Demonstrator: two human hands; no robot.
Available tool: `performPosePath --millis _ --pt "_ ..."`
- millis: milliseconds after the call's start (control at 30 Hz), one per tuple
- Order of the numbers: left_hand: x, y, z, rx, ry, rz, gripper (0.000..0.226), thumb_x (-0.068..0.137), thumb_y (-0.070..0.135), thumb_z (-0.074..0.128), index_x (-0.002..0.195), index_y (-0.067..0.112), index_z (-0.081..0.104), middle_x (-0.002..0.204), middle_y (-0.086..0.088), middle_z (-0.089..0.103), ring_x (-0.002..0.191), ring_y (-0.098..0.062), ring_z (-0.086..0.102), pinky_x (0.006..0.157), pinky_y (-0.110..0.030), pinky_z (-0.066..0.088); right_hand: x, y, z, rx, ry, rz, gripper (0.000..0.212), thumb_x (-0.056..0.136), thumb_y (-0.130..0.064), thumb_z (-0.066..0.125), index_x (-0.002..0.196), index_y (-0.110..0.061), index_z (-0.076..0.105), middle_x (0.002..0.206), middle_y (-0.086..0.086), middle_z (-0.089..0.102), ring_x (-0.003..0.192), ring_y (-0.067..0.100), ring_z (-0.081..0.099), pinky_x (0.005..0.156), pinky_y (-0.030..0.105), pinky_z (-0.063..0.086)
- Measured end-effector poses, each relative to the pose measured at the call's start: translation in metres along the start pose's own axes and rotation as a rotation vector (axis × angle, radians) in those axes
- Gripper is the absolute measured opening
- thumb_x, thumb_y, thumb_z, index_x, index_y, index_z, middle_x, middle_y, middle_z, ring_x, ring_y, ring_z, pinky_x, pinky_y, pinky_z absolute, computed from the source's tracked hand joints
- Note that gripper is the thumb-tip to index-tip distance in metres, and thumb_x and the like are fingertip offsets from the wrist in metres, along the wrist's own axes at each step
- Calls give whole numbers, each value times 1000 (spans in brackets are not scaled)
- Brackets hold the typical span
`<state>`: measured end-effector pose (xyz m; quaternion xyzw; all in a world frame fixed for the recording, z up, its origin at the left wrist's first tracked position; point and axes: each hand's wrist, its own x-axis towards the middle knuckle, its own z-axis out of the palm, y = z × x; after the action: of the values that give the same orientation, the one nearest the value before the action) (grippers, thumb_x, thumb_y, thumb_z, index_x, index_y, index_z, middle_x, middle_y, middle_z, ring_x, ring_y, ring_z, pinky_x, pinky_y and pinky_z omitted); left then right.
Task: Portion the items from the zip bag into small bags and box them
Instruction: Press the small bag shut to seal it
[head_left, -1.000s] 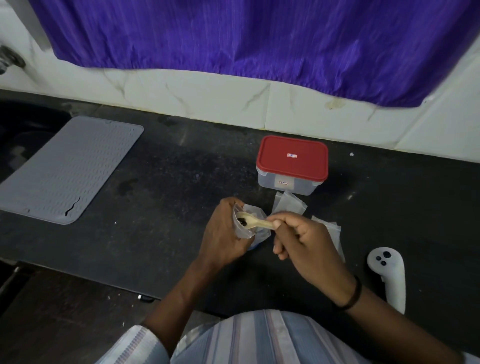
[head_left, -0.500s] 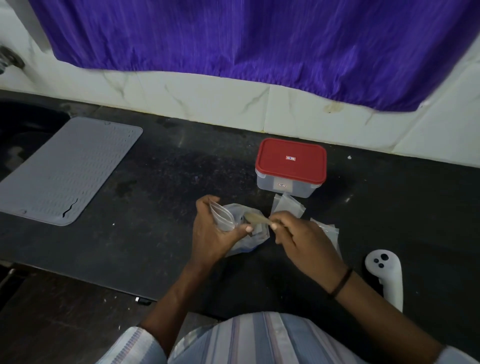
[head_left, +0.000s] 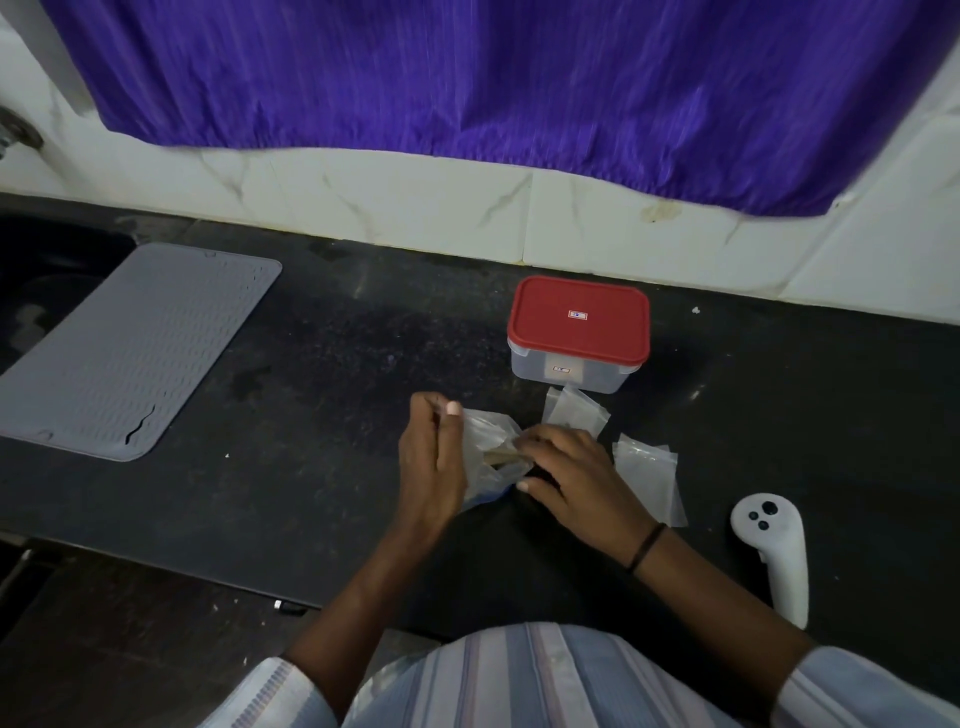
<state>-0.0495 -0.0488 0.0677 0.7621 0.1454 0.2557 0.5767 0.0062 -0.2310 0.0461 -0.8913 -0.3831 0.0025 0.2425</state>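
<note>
While the left hand (head_left: 434, 457) pinches the clear plastic zip bag (head_left: 488, 452) open on the black counter (head_left: 322, 374), the right hand (head_left: 566, 475) grips a pale wooden spoon (head_left: 501, 457) (bowl hidden); scoop shallowly, keeping the mouth wide. Near the red-lidded box (head_left: 579, 332) lie small clear bags (head_left: 649, 475).

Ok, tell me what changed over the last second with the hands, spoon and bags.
The left hand lowered the bag it grips from mid-air to the counter. The right hand followed it down, and the wooden spoon now lies low against the plastic. The red-lidded box, spare small bags and grey mat stayed put.
</note>
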Motion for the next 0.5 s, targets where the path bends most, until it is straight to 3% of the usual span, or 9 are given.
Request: performPosePath --millis 133,267,400,500 --pt "-3 7 9 8 -98 52 24 102 37 46 88 18 49 74 9 52 63 -4 50 56 -21 42 -2 -14 -13 299 183 98 43 89 -48 57 125 -23 59 115 -16 55 111 5 50 95 22 41" --pt "-4 18 23 -37 -147 35 15 101 35 53 89 26 51 75 11 57 65 -6 57 56 -24 48 -2 -24 -21 730 156 278 43 87 -50 58 123 -27 59 112 -9 66 104 8 63 89 28 53" --pt "-5 30 41 -96 -218 -5 13 99 21 59 87 17 55 74 12 60 67 -1 58 60 -17 46 0 -25 -27 910 287 361 15 96 -28 57 102 -17 66 94 -4 69 88 10 66 78 30 54" --pt "2 33 58 -161 -248 -78 12 98 15 61 87 11 59 75 6 62 68 0 61 60 -17 49 4 -15 -28 1005 460 457 13 98 -19 54 91 -13 64 80 -1 64 73 12 58 66 29 49"
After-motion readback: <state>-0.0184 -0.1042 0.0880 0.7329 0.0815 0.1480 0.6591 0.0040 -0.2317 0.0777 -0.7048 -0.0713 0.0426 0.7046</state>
